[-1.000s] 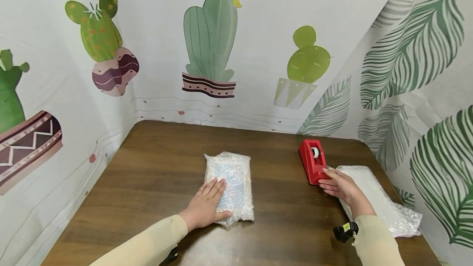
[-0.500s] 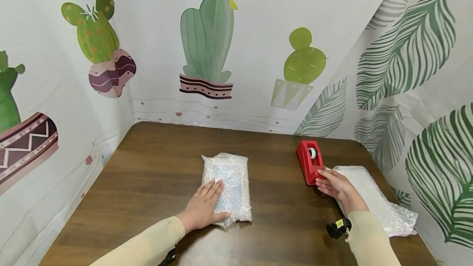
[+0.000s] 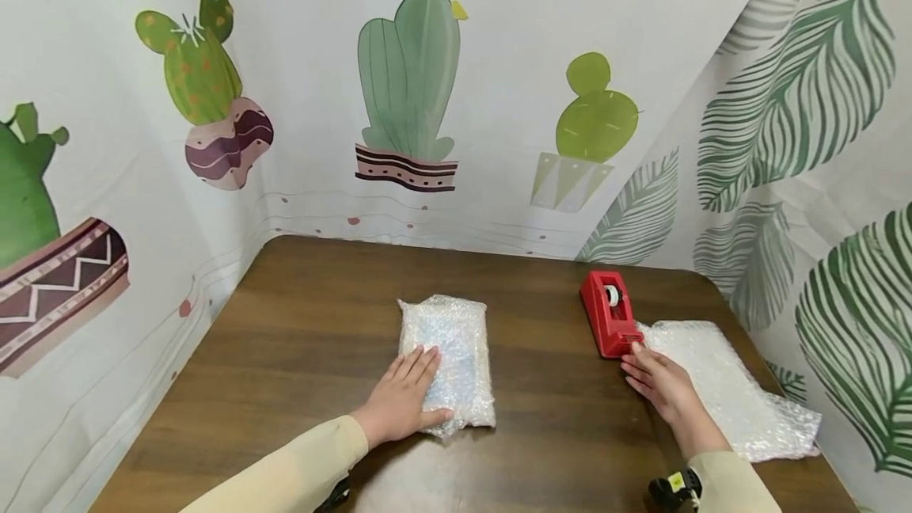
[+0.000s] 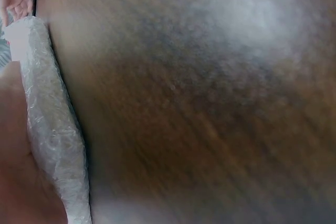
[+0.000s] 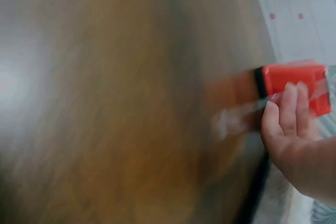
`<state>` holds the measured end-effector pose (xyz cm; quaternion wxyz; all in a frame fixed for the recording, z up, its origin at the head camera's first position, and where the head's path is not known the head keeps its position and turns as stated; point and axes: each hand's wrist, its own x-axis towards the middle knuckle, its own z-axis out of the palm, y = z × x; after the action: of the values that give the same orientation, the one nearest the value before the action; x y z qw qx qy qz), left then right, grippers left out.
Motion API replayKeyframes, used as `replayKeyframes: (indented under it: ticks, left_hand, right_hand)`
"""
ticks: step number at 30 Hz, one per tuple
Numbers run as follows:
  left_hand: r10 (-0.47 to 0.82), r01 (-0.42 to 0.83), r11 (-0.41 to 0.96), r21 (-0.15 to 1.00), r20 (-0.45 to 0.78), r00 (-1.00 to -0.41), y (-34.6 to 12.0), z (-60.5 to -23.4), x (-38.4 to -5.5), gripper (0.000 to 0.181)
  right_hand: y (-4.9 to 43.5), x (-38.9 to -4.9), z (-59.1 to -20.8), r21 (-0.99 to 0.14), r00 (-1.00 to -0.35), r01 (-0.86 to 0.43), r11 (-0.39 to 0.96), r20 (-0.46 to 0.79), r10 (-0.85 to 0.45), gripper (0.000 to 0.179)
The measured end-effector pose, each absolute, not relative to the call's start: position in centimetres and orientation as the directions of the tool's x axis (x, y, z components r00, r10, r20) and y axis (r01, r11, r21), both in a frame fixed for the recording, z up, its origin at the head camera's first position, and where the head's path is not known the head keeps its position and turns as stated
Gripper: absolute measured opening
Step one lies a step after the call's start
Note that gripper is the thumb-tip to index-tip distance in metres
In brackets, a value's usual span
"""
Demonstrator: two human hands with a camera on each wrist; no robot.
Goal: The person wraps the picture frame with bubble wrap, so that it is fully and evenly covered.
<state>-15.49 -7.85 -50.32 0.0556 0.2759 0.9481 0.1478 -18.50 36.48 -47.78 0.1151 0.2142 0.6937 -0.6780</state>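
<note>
My left hand [image 3: 402, 398] lies flat with its fingers straight on a bubble-wrapped parcel [image 3: 466, 339], through which something bluish shows. In the left wrist view the parcel's side [image 4: 55, 129] runs beside the palm. A red tape dispenser [image 3: 601, 313] with a white-cored roll stands at the back right. My right hand [image 3: 668, 390] is at the dispenser's front end, thumb and fingertips close together. The right wrist view shows a strip of clear tape [image 5: 275, 98] at those fingertips, which pinch it beside the red dispenser body [image 5: 281, 76].
A second piece of bubble wrap [image 3: 701, 366] lies along the right side, partly behind the right hand and next to the dispenser. Dark wooden tabletop [image 3: 321, 323] spreads around the parcel. A patterned cloth wall [image 3: 499, 101] rises along the table's back edge and sides.
My right hand has moved from over the dispenser's front end toward me, slightly away from it. The left hand stays on the parcel. The head view shifts slightly.
</note>
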Motion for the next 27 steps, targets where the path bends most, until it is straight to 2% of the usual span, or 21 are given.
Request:
replayKeyframes:
  ticks: [4,5,8,11,20,27]
  left_hand:
    - [0.531,0.492,0.814,0.31,-0.052,-0.846,-7.8,-50.0,-15.7,0.09]
    - [0.529,0.489,0.815,0.312,-0.058,-0.846,-7.8,-49.9,-15.8,0.09]
    - [0.53,0.487,0.814,0.316,-0.064,-0.846,-7.7,-49.9,-15.7,0.09]
    - [0.533,0.488,0.813,0.318,-0.066,-0.844,-7.7,-49.8,-15.7,0.09]
    - [0.525,0.475,0.819,0.321,-0.088,-0.847,-7.8,-49.7,-15.6,0.091]
    - [0.532,0.488,0.81,0.325,-0.057,-0.845,-7.7,-50.0,-15.6,0.09]
  right_hand:
    - [36.5,-18.2,-48.5,-0.896,-0.884,0.442,-0.052,-0.444,0.145,0.017]
    - [36.5,-18.2,-48.7,-0.897,-0.886,0.437,-0.062,-0.441,0.142,0.011]
    - [36.6,-18.2,-49.0,-0.9,-0.89,0.428,-0.08,-0.435,0.134,0.025]
    - [36.6,-18.1,-49.1,-0.906,-0.896,0.417,-0.068,-0.423,0.137,0.03]
    - [36.4,-17.9,-49.0,-0.922,-0.91,0.379,-0.081,-0.387,0.151,0.032]
    - [36.2,-18.2,-49.2,-0.924,-0.907,0.377,-0.064,-0.383,0.177,0.033]
